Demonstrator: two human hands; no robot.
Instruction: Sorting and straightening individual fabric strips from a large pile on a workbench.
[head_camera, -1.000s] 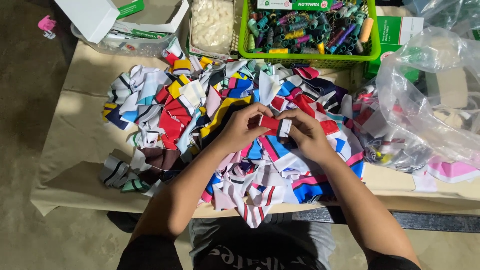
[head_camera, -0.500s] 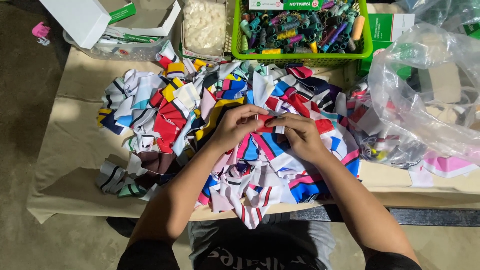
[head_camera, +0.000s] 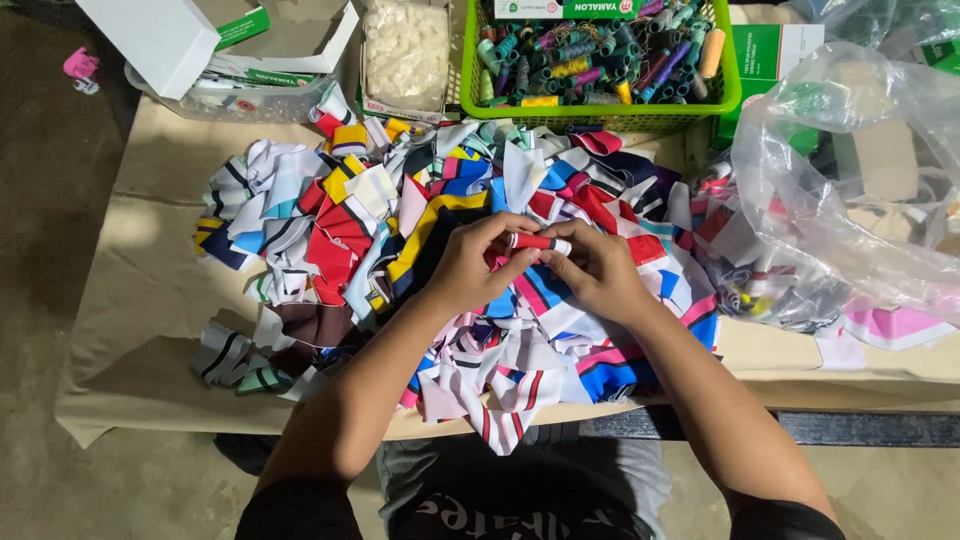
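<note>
Both of my hands meet over the middle of a heap of striped knit fabric pieces (head_camera: 350, 225) in red, blue, yellow, white and black. My left hand (head_camera: 478, 268) and my right hand (head_camera: 598, 270) pinch a small rolled red and white fabric piece (head_camera: 537, 243) between their fingertips, just above the heap. The heap spreads over a table covered in tan paper (head_camera: 140, 330).
At the back stand a green basket (head_camera: 600, 105) full of thread spools, a clear tub of white bits (head_camera: 405, 50), and open white boxes (head_camera: 170, 40). A large clear plastic bag (head_camera: 850, 180) with more fabric lies at the right. A pink object (head_camera: 78, 65) lies on the floor.
My hands stayed together at the heap's middle and kept working the red and white piece, which now sits rolled between the fingertips. The view shifted slightly.
</note>
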